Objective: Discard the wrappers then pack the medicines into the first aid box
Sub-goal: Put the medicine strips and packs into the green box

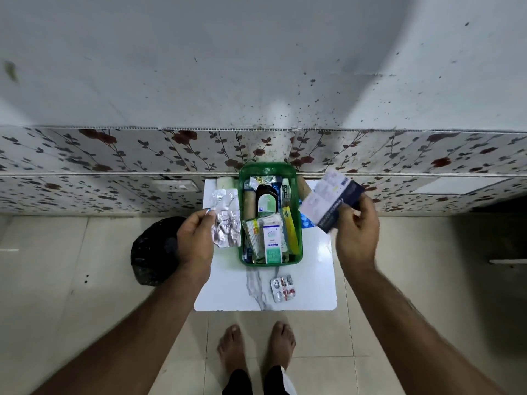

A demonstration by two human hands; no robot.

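Green box (242, 195) contents: cartons, strips and a dark bottle (266, 195) are overlapping one another, so the lower layers are staying hidden; most print is reading too small.
Roll (225, 183) behind the box: the box wall is covering most of it.
Blue strip (307, 222): the held carton and the box are hiding all but a corner.
Left hand (195, 238) pinch: something small and blue-white is showing at the fingertips, too small to name.
Black bag (151, 252): the left hand and forearm are covering its right side.
Right hand (356, 232) carton (330, 201): its lettering is blurring, unreadable.
Forearms: both are running off the bottom edge.
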